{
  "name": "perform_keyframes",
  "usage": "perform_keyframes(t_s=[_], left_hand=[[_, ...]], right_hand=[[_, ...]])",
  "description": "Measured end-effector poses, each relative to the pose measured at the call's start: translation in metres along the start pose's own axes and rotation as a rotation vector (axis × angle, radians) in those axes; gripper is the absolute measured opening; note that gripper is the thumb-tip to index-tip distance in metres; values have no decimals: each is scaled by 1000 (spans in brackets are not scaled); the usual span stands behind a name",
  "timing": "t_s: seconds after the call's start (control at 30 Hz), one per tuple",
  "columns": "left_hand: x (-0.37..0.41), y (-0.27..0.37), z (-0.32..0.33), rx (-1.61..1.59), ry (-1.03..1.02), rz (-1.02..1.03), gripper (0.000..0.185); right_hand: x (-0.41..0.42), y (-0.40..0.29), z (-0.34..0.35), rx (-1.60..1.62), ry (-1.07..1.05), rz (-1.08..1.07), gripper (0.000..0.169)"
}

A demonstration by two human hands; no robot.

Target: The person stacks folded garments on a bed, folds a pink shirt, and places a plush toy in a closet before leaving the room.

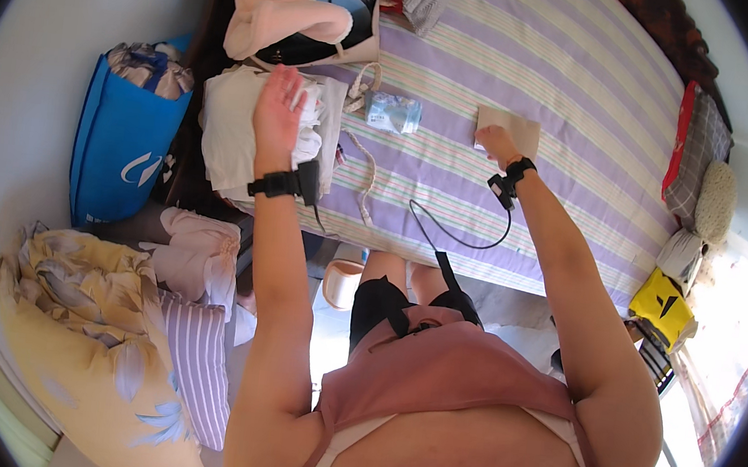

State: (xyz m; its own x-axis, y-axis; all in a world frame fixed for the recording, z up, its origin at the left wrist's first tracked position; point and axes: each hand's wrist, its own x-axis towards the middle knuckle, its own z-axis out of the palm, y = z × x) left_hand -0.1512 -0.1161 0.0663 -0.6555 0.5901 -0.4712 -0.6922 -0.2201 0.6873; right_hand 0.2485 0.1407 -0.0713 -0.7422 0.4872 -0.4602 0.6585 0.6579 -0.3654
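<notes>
My left hand (280,113), palm up with its fingers apart, is over a white cloth bag (232,129) and some crumpled white cloth (310,129). My right hand (496,142) lies over the lower left part of a flat brown paper piece (519,127); its fingers are bent, and whether they pinch the paper cannot be made out. Between the hands, a light blue soft pack of tissues (393,113) rests on the striped bedsheet (440,179). A twisted cream rope handle (368,172) curls to the left of the pack.
Behind my left hand is an open bag (364,50) topped by pink cloth (267,10). A blue bag (130,136) stands left of the bed. Pillows (79,354) lie lower left; a yellow bag (664,309) is at right. A black cable (461,242) loops from my right wristband.
</notes>
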Motion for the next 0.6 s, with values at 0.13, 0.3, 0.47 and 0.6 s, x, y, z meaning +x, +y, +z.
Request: perform_keyframes(t_s=[0.13, 0.3, 0.47, 0.6], left_hand=[[8, -84, -8, 434, -66, -222, 38], [92, -200, -58, 1307, -76, 224, 39], [130, -220, -62, 1750, -92, 115, 41], [95, -187, -45, 715, -73, -130, 27]], right_hand=[[-26, -30, 28, 384, -49, 320, 11], [-32, -42, 50, 666, -75, 490, 27], [-67, -82, 19, 1030, -121, 438, 23], [-87, -70, 10, 975, -163, 359, 22]])
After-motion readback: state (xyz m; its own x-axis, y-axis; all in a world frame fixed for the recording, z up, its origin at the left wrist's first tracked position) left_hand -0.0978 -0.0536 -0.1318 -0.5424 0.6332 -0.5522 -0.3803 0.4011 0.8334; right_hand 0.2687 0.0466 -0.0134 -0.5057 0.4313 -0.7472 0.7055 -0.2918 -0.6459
